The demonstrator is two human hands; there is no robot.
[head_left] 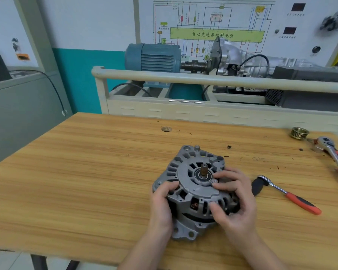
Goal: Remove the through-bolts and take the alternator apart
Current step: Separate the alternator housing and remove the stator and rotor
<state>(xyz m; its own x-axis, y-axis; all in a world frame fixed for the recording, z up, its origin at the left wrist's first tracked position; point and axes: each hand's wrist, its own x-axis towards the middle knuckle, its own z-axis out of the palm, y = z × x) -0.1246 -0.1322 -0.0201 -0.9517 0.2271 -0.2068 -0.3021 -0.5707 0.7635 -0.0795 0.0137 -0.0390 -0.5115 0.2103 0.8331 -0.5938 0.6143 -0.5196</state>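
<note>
Wood-grain counter (86, 172) carries the grey alternator (195, 190) near its front edge, shaft up. Left hand (162, 203) grips the housing's left side; right hand (234, 199) curls over its right side. Two ratchets (287, 193) lie toward the right edge.

One alternator (195, 190) is sitting on one wooden table (86, 172). Two hands are gripping it: the left hand (162, 203) and the right hand (234, 199). Two ratchet wrenches are lying to the right, one near (285, 193) and one at the far edge (336, 152). One brass-coloured pulley (299, 132) is standing at the table's back right. One blue electric motor (152, 57) is showing on the rig behind.
</note>
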